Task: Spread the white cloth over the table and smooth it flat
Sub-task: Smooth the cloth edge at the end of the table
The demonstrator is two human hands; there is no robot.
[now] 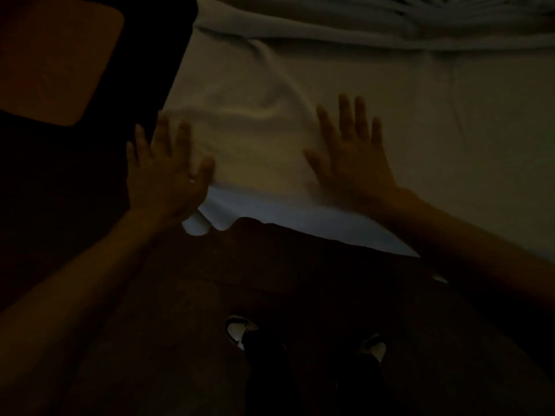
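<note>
Smoothing step, judged well along. White cloth (345,100) lay over the table, draped off the near edge toward 6 o'clock. Left hand (163,175) flat, fingers splayed, gripped nothing, pressed at the cloth's corner near 9 o'clock. Right hand (354,157) likewise flat and spread, empty, palm down mid-cloth. Soft ridges rose between the hands toward 12 o'clock; a bunched fold ran along the far side. Probably called next for outward sweeps toward 12. Fabric looked soft, matte, limp. Very dim; contact pressure unclear. Orange rounded-corner panel (57,61) at 10 o'clock.
</note>
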